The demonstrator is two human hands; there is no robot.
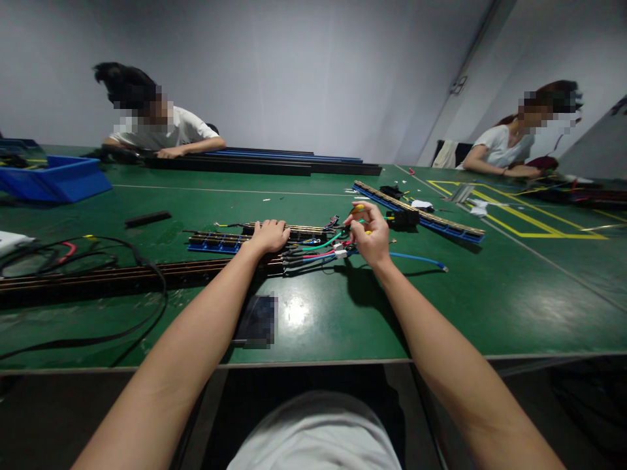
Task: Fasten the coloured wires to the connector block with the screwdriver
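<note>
Left hand (269, 236) — laid palm down over a short blue-and-brass strip (218, 241); whether its grip clamps the strip cannot be told. Right hand (371, 233) — grip closed on a small yellow object (360, 207), partly hidden, by green, red and blue insulated wires (313, 257) at the end of a long black rail with copper-coloured lines (191, 269), on the green worktop (490, 307)

Long metal-stripped rail (122, 275), left: shiny; blue wire (421, 259), centre right: smooth plastic sheath; bench (490, 300), mid-frame: smooth, glossy; bin (78, 182), upper left: smooth plastic; wall (313, 78), top: matt; shirt (318, 436), bottom centre: matt cloth
</note>
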